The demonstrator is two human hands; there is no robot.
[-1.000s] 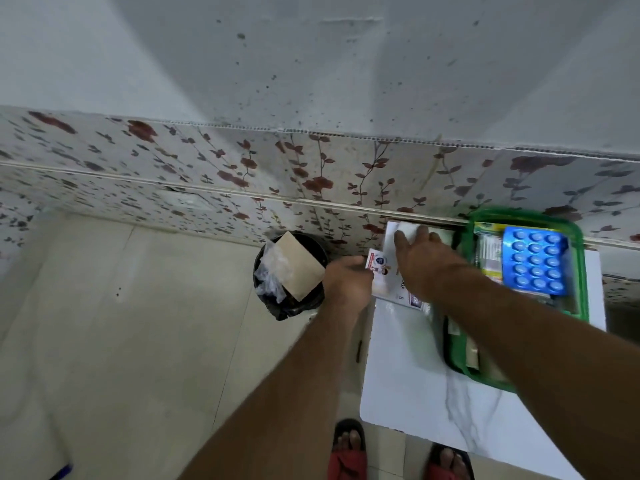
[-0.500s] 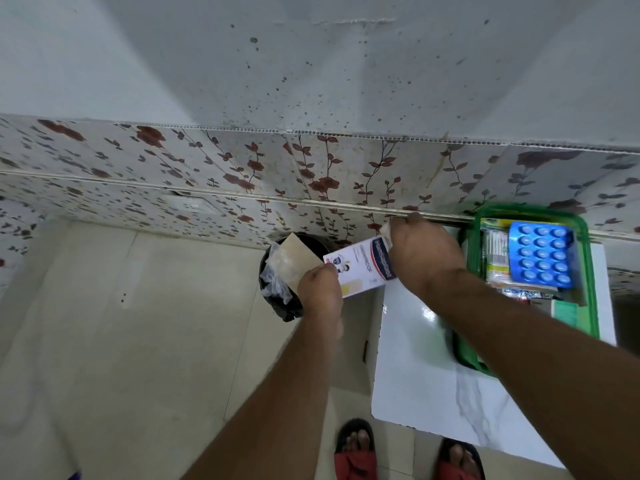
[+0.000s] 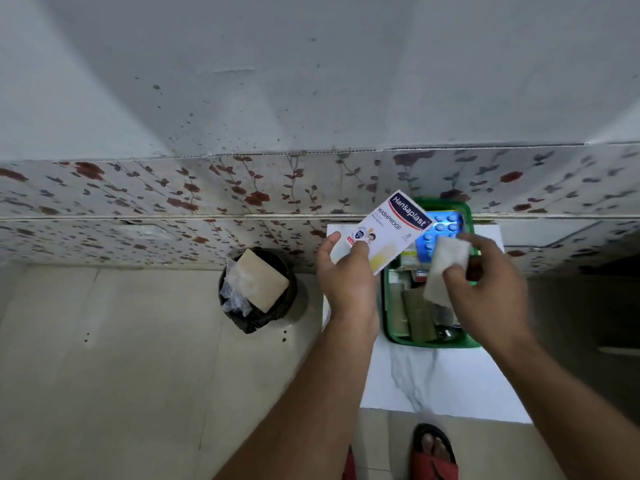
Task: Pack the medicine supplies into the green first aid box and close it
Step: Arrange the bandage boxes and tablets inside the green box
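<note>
Below, the white marble-patterned table (image 3: 450, 382) carries the open green first aid box (image 3: 465, 213), a blue blister pack (image 3: 446, 225) inside. Over it, the left hand (image 3: 346, 278) grips a packet (image 3: 388, 233) reading "Hansaplast WASHPROOF"; the right hand (image 3: 491, 285) pinches a white pad (image 3: 445, 268) above the box.

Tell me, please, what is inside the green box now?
The green first aid box holds a blue blister pack, olive-green flat packets and smaller packs. The right hand, holding a white pad, covers the middle contents.
</note>
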